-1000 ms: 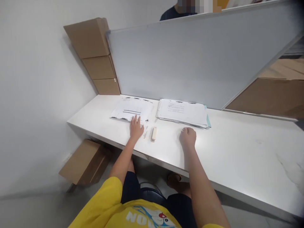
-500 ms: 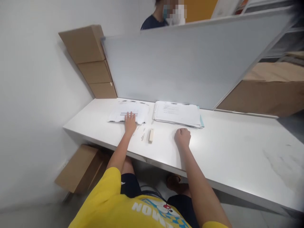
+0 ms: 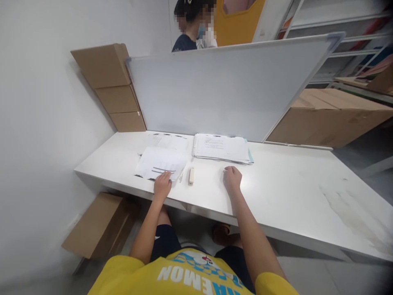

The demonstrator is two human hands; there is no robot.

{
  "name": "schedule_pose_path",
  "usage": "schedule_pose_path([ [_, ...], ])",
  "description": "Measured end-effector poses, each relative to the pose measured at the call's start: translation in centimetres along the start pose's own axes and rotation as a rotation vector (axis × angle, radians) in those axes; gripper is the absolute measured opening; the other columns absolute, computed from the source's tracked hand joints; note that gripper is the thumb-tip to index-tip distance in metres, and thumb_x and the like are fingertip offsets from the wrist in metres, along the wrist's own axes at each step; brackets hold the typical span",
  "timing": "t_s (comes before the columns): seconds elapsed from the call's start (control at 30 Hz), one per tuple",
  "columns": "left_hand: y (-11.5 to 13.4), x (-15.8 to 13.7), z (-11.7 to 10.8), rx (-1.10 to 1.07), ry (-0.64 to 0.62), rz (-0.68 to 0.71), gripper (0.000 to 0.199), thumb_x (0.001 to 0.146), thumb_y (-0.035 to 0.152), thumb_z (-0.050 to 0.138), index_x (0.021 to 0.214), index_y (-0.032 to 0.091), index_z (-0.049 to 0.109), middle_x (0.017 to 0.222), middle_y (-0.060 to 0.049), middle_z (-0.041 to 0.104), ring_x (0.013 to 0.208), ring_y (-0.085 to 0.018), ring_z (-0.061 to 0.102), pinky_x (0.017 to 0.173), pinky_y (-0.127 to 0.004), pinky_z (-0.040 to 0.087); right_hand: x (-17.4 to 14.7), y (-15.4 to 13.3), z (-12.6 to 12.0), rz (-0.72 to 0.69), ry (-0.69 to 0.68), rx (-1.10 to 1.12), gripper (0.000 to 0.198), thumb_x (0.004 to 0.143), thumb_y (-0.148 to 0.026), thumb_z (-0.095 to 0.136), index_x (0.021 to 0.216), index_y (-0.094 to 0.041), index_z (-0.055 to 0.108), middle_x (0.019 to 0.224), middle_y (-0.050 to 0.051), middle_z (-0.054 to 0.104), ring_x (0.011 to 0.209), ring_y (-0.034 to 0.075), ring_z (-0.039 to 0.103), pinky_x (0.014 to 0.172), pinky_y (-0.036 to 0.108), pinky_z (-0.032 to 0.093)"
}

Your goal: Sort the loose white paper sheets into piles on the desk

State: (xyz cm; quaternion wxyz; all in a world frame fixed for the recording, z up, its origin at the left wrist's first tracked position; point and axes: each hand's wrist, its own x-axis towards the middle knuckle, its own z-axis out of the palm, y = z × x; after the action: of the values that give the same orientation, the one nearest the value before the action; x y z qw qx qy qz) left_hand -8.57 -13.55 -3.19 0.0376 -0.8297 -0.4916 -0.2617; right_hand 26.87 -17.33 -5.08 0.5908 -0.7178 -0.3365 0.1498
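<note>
My left hand (image 3: pixel 162 185) is at the near edge of a printed sheet of paper (image 3: pixel 159 159), its fingers closed over the edge; the thumb is hard to make out. Behind that sheet lies another printed paper (image 3: pixel 170 141), partly covered. To the right rests a stack of papers (image 3: pixel 221 147) with a light-blue edge showing. A small cream oblong object (image 3: pixel 191 176) with dark marks on its near end lies between my hands; its kind is unclear. Curled into a loose fist, my right hand (image 3: pixel 233 178) rests on the table in front of the stack, with nothing visible in it.
A whiteboard panel (image 3: pixel 208 90) stands along the back of the white table (image 3: pixel 285 196). Stacked cardboard boxes (image 3: pixel 116 98) are at the left wall, another box (image 3: pixel 92 225) below. A large carton (image 3: pixel 322 123) sits behind right. A person (image 3: pixel 186 41) is beyond the panel.
My left hand has drawn the top sheet toward me, uncovering the paper behind it. My right hand stays in about the same place, still curled. The head view has shifted slightly.
</note>
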Motion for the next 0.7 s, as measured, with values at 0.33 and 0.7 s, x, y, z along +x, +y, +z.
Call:
schedule_pose_path([
  [0.33, 6.4, -12.5, -1.7, -0.179, -0.002, 0.268, 0.071, 0.072, -0.001, 0.034, 0.139, 0.018, 0.051, 0.133, -0.007, 0.062, 0.133, -0.02, 0.049, 0.107, -0.044, 0.044, -11.8, -3.4, -4.0, -0.188, -0.445, 0.02, 0.033, 0.084, -0.052, 0.05, 0.078, -0.024, 0.066, 0.086, 0.008, 0.069, 0.09, 0.026, 0.062, 0.089, 0.04, 0.046],
  [0.7, 14.8, -11.9, -0.4, -0.11, -0.118, 0.824, 0.045, 0.096, 0.023, 0.047, 0.139, 0.013, 0.05, 0.149, -0.011, 0.045, 0.143, -0.028, 0.034, 0.115, -0.04, 0.035, -23.8, -1.2, -9.5, 0.467, -0.298, 0.33, 0.054, 0.069, -0.057, 0.07, 0.111, -0.024, 0.068, 0.114, 0.008, 0.071, 0.112, 0.033, 0.063, 0.092, 0.042, 0.054],
])
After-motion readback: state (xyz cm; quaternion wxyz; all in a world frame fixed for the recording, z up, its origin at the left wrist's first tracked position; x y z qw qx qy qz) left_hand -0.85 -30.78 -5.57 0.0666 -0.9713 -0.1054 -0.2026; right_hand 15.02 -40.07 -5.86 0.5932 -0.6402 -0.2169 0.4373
